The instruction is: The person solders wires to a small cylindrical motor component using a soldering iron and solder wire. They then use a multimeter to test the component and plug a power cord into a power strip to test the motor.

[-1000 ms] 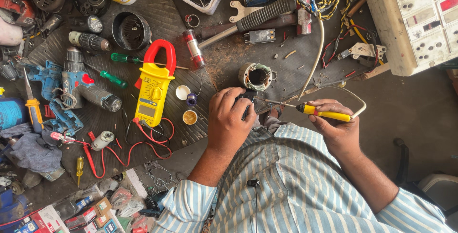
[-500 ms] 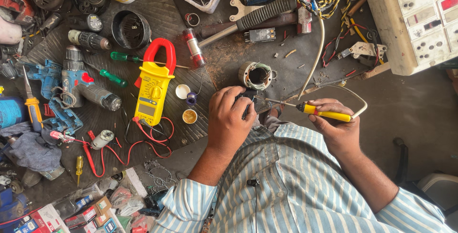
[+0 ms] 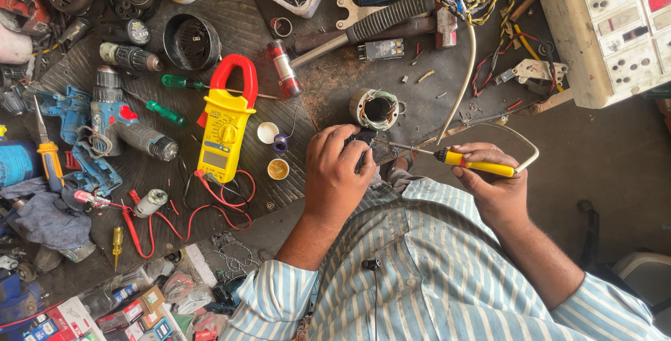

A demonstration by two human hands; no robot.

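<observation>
Small dark part point(image 3: 363, 147), centre of frame, mostly hidden under the left hand point(image 3: 339, 170); what kind of part it is cannot be told. Left hand fingers curled closed around it, back of hand toward the camera. Right hand point(image 3: 498, 191), right of centre, closed in a fist-like grip on the yellow handle of a soldering iron point(image 3: 458, 161); the thin metal tip runs left and ends at the held part. Pale cord loops from the handle's rear up toward the top of the frame.

Just above the left hand: a round motor stator point(image 3: 378, 109) with copper windings, lying on the dark table point(image 3: 335, 89). Left of the hand: three small round tins point(image 3: 277, 168), close together. Further left: yellow clamp meter point(image 3: 225, 126) with red jaw, red and black leads trailing below it. Left edge: blue cordless drill point(image 3: 115, 128). Top centre: hammer point(image 3: 388, 19) with black ribbed grip. Upper right corner: cream socket board point(image 3: 615, 30).
</observation>
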